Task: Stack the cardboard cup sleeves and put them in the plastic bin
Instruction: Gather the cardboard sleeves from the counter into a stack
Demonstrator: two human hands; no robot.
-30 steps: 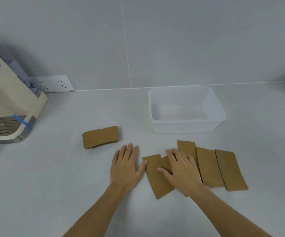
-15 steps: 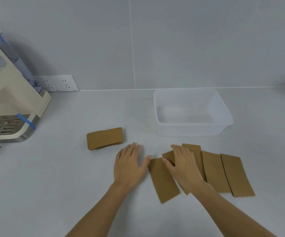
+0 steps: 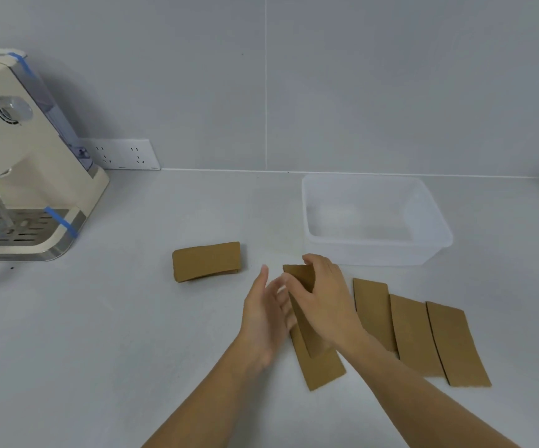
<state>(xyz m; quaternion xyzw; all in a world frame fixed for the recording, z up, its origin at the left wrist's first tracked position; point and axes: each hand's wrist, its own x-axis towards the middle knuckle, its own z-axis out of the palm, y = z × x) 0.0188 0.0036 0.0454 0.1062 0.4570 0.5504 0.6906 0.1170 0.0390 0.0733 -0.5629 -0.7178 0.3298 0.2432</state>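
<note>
Since the earlier frame my right hand had lifted one sleeve off the counter, pinched thumb to fingers; left hand open beside it, holding nothing. Another sleeve lay beneath, three more rightward, one apart left. Bin sat behind, coffee machine far left.

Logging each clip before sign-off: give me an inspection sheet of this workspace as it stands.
Surface: pale countertop, clean.
Job's things: plastic bin holds no sleeves; lone sleeve left of the hands; three flat sleeves in a row on the right; two sleeves under the hands, the upper one lifted.
Clutter: nothing seen.
Grippers: right hand pinches the upper sleeve; left hand open beside it.
Cables: nothing seen.
Surroundings: coffee machine with blue tape at left, wall socket, grey wall.
</note>
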